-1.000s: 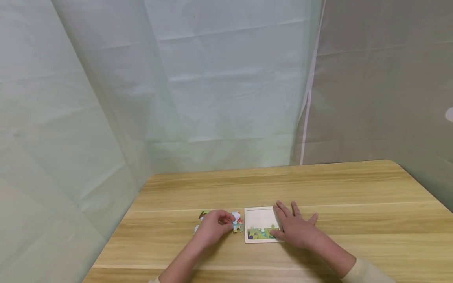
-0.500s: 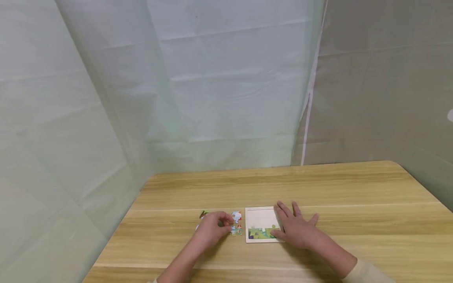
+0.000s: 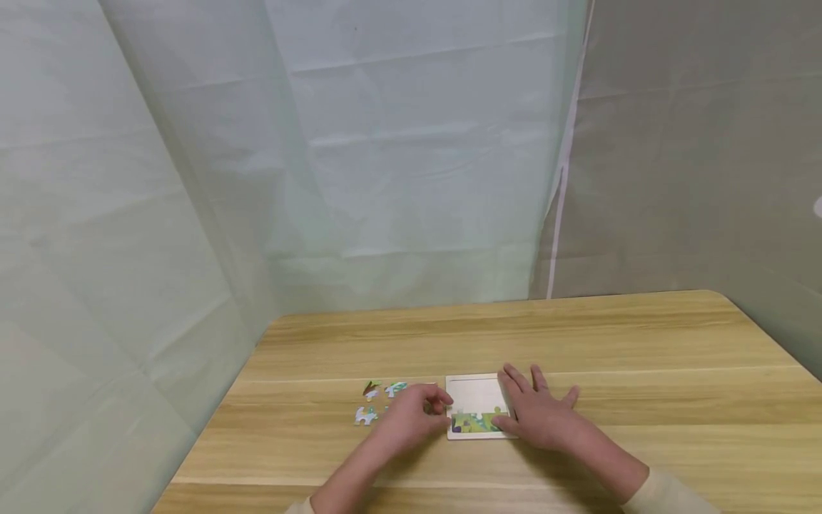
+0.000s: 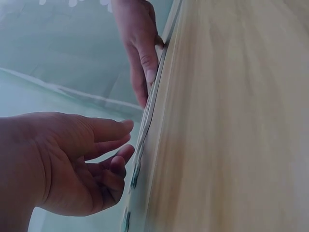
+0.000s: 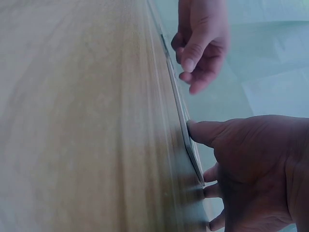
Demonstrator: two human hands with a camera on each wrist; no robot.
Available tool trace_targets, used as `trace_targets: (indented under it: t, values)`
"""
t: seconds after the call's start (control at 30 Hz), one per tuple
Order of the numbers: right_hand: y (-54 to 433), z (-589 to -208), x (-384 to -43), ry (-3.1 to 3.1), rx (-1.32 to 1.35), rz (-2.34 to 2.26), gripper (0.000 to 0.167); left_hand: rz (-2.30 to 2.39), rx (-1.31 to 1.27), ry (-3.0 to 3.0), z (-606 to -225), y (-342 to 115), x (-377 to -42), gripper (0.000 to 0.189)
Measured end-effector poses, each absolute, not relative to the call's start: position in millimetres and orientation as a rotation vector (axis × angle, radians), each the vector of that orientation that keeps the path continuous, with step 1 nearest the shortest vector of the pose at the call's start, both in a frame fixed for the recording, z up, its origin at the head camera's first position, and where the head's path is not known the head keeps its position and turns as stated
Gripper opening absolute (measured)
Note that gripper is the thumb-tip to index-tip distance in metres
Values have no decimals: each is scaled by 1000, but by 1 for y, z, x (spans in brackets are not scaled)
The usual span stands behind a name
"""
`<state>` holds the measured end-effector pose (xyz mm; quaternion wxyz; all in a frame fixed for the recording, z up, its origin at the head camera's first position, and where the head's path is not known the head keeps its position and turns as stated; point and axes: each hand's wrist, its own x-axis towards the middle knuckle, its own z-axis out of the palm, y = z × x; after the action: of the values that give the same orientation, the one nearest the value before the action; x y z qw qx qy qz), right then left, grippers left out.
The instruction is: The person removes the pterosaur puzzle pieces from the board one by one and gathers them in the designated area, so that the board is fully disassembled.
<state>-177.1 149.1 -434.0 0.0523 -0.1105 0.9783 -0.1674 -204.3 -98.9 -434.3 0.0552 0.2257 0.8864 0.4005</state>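
A shallow wooden puzzle tray lies flat on the table, with joined green jigsaw pieces along its near side. My right hand rests spread over the tray's right edge, its thumb on the green pieces; in the right wrist view the thumb touches the tray. My left hand hovers at the tray's left edge, fingers loosely bent and apart from the thumb. No piece shows between them in the left wrist view. Loose jigsaw pieces lie left of the tray, partly hidden by this hand.
Among the loose pieces are a brown and green one, a white and teal one and a pale blue one. The wood-grain table stretches to both sides. Pale sheets hang behind it and along the left.
My left hand has moved right, to the tray's left edge, uncovering pieces on the left and covering those beside the tray. The right hand has stayed in place.
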Motion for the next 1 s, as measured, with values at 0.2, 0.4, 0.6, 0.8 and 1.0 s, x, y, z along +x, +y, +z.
trace_targets:
  t: [0.2,0.4,0.6,0.8,1.0]
  values:
    - [148,-435,-178,2970,-339,-519,85,1149,677,2685,-433,-88,-203,29]
    - [147,-436,-179,2965,-338,-527,85,985,661,2775,-430,-83,-201,27]
    - [148,-436,-178,2959,-338,-540,85,967,653,2791,-429,-80,-200,27]
    - [148,-435,-177,2958,-341,-541,85,976,672,2799,-429,-79,-200,30]
    - [147,-434,-177,2962,-337,-532,84,1061,688,2779,-429,-80,-202,23]
